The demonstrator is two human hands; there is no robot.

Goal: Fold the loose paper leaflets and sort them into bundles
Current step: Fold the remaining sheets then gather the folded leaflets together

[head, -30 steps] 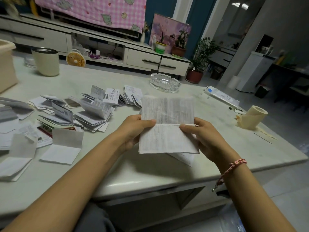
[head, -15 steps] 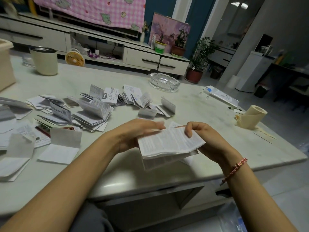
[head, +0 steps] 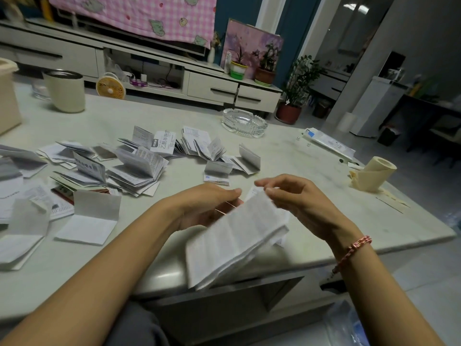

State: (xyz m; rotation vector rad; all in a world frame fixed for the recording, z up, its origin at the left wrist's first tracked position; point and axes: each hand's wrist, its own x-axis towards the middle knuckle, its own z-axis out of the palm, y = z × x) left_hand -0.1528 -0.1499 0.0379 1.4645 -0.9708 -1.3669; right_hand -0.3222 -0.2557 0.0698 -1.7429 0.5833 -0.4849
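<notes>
A printed white leaflet (head: 237, 236), folded over into a thick strip, hangs tilted and blurred over the front edge of the table (head: 311, 171). My left hand (head: 204, 208) grips its left side with the thumb on top. The fingertips of my right hand (head: 296, 201) pinch its upper end. Thin orange strands that look like a rubber band show by my left fingers. Small folded leaflets (head: 137, 168) lie heaped at the middle left, with more (head: 197, 143) behind them. Half-folded sheets (head: 92, 218) stand open at the near left.
A glass ashtray (head: 244, 122) sits at the far middle. A tissue roll (head: 374, 176) and a flat packet (head: 329, 143) are at the right. A cream cup (head: 66, 91) and a beige bin (head: 7, 96) stand at the far left.
The leaflet was held up flat, then folded over toward me. It now slants down over the table edge, with my right hand moved up to its top end.
</notes>
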